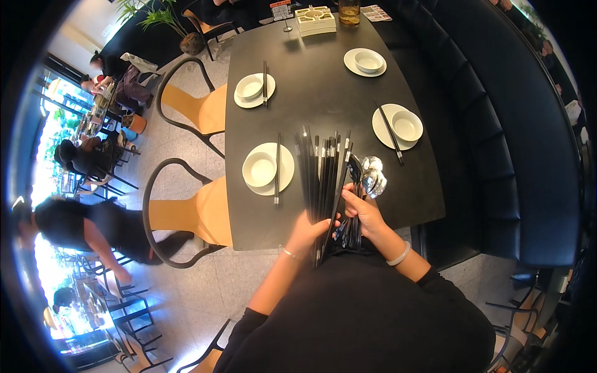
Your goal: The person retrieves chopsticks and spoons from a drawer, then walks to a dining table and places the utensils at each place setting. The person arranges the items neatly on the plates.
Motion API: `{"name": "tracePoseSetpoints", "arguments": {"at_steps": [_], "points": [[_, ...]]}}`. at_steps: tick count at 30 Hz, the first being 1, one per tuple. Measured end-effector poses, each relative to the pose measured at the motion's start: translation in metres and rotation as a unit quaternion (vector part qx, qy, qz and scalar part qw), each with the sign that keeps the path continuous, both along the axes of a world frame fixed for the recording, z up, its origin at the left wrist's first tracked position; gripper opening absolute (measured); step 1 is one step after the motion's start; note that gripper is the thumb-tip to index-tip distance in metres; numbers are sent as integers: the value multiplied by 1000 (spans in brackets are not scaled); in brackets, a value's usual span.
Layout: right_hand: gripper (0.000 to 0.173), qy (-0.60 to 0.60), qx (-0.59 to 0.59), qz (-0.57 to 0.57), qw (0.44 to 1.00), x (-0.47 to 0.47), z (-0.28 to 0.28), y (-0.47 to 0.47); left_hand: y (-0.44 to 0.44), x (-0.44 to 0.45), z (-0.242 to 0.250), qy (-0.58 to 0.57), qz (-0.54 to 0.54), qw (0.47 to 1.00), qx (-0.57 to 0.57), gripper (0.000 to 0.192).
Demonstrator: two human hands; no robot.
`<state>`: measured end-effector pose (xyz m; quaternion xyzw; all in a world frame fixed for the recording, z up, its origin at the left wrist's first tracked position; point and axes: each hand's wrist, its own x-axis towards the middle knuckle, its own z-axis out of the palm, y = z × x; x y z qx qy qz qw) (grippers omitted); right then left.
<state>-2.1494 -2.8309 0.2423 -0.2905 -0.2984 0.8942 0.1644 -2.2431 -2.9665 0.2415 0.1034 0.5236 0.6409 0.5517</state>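
My left hand [311,231] grips a fanned bundle of black chopsticks [326,172] with silvery bands, blurred at its left side. Close beside it, my right hand [364,210] is closed around the handles of a bunch of black and shiny metal spoons [372,176], whose bowls point away from me. A single chopstick slants between the two hands. On the dark table [322,93] several white plates each carry a small white bowl. Chopstick pairs lie by the near-left plate [287,175] and the far-left plate [254,101]; one lies across the near-right plate [385,130]. The far-right plate [357,70] shows none.
Two wooden chairs with black curved frames [205,210] stand at the table's left. A black padded bench [489,186] lines its right. At the far edge are a cream holder [315,21], a sign stand and an amber jar [349,13]. A person in black [102,228] bends at the left.
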Motion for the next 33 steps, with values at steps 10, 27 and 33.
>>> {"name": "tracePoseSetpoints", "arguments": {"at_steps": [10,27,33], "points": [[13,-18,28,-16,999,-1,-3,3,2,-1,11,13,6,999,35,45],[4,10,42,-69,997,24,-2,40,-23,-24,20,-63,21,997,45,28],[24,-49,585,43,809,28,4,40,-28,-23,8,-181,-17,981,69,30]]}}
